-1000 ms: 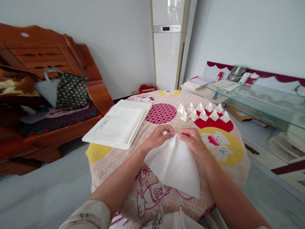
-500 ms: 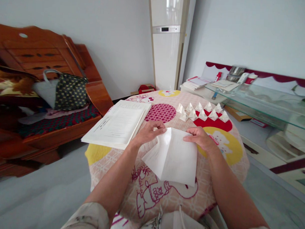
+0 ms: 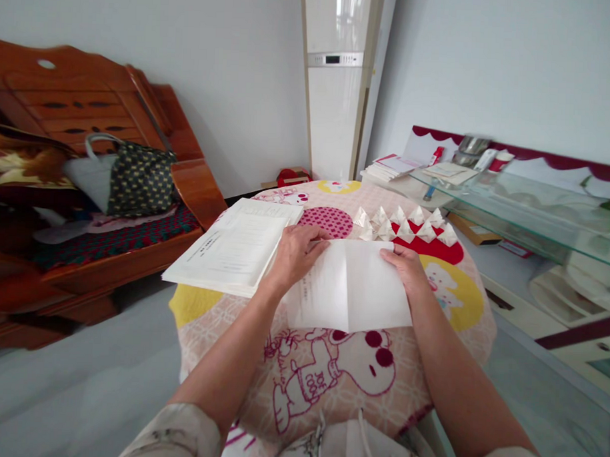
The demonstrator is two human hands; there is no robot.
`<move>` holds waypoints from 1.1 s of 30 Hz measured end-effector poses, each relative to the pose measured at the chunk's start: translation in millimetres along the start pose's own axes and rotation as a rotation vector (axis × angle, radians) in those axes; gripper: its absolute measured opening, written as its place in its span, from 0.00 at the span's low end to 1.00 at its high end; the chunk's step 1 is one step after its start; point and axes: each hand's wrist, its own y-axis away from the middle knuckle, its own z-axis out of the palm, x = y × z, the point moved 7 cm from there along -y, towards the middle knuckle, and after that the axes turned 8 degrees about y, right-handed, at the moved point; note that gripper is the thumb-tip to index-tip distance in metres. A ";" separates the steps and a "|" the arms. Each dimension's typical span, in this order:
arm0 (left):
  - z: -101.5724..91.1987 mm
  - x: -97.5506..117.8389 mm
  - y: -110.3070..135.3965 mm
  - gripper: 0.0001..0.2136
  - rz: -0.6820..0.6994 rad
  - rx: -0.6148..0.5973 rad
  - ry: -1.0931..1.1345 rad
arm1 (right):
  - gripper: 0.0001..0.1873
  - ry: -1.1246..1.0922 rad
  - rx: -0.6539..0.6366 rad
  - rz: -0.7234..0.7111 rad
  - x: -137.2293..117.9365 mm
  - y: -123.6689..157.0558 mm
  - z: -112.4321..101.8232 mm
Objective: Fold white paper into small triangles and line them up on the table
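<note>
A creased white sheet of paper (image 3: 350,290) is held between my hands above the table, its fold line running up the middle and faint print showing on its left half. My left hand (image 3: 299,251) grips the upper left edge with thumb and fingers. At the upper right corner, my right hand (image 3: 406,262) pinches the sheet. A stack of printed papers (image 3: 229,246) lies left of my left hand. Beyond the sheet, several folded paper pyramids (image 3: 405,225) stand in two rows.
The round table wears a patterned tablecloth (image 3: 329,389). A wooden bench (image 3: 89,101) with a dotted bag (image 3: 141,179) is at left. At right stands a glass-topped cabinet (image 3: 536,203) with books and cups. A tall white air conditioner (image 3: 333,116) fills the corner.
The sheet has been opened out wider and flatter, its lower edge now higher. My left hand has turned over its upper left edge, and my right hand has moved slightly right.
</note>
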 end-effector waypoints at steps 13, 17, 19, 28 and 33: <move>98.1 -56.1 47.3 0.22 -0.110 -0.345 -0.261 | 0.17 0.935 0.154 -0.321 9.1 -24.2 -7.6; 100.4 -55.6 58.5 0.24 -0.164 -0.408 -0.421 | 0.16 1.203 0.226 -0.238 9.6 -20.6 -7.7; 99.1 -55.9 61.3 0.25 -0.168 -0.421 -0.465 | 0.16 1.329 0.221 -0.196 11.1 -17.5 -5.2; 98.5 -57.2 63.3 0.25 -0.171 -0.410 -0.505 | 0.19 1.607 0.169 -0.122 10.7 -3.1 6.2; 97.5 -55.5 62.9 0.26 -0.170 -0.417 -0.502 | 0.19 1.616 0.159 -0.103 9.9 -2.3 6.7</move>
